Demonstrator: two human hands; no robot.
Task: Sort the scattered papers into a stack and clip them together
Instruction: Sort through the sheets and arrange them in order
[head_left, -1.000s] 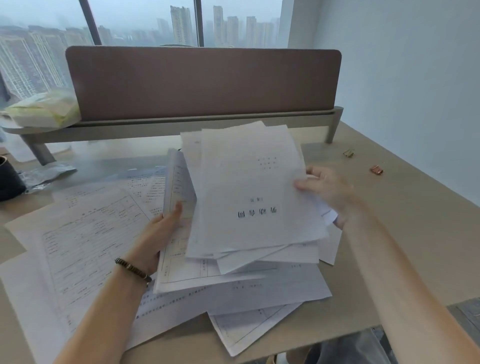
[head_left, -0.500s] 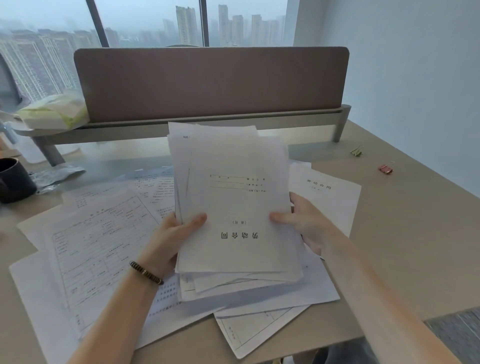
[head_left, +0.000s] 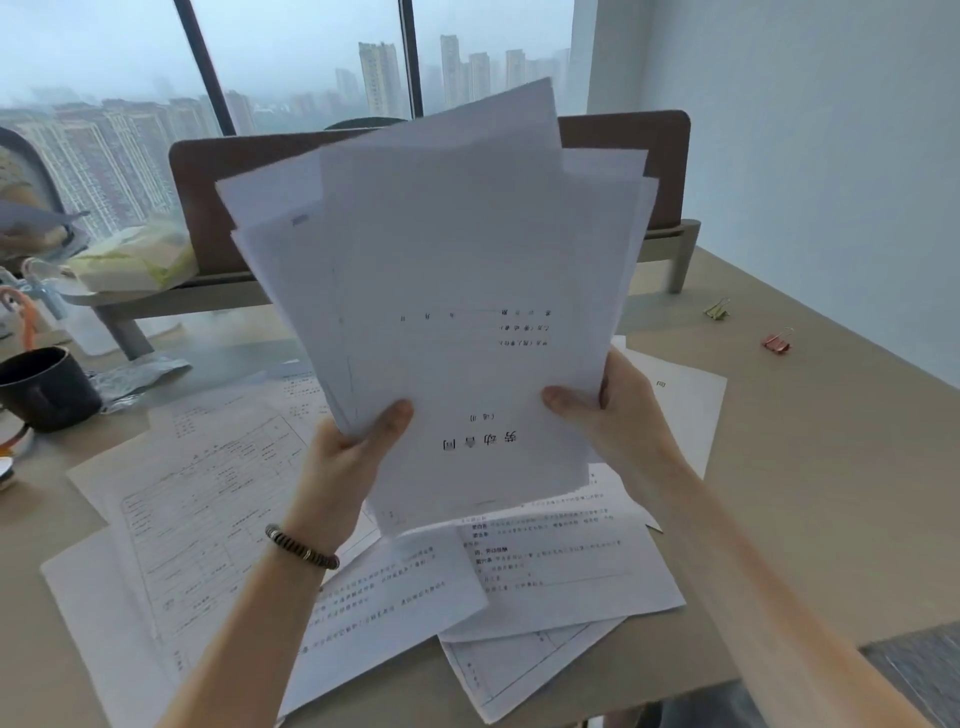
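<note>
I hold a loose bundle of white papers (head_left: 457, 291) upright above the desk, its sheets fanned and uneven at the top. My left hand (head_left: 353, 457) grips the bundle's lower left edge, thumb on the front sheet. My right hand (head_left: 618, 415) grips the lower right edge the same way. More printed sheets (head_left: 208, 509) lie scattered flat on the desk beneath and to the left. Two binder clips lie on the desk at the right: a green one (head_left: 718, 309) and a pink one (head_left: 777, 343).
A dark mug (head_left: 44, 387) stands at the left edge beside crumpled plastic (head_left: 140, 371). A brown divider panel (head_left: 218, 202) on a raised shelf (head_left: 171, 299) closes the desk's far side. A white wall runs along the right. The desk's front edge (head_left: 800, 654) is close to me.
Both hands have lifted the gathered bundle off the desk and tipped it upright toward me. The sheets left on the desk now show beneath it.
</note>
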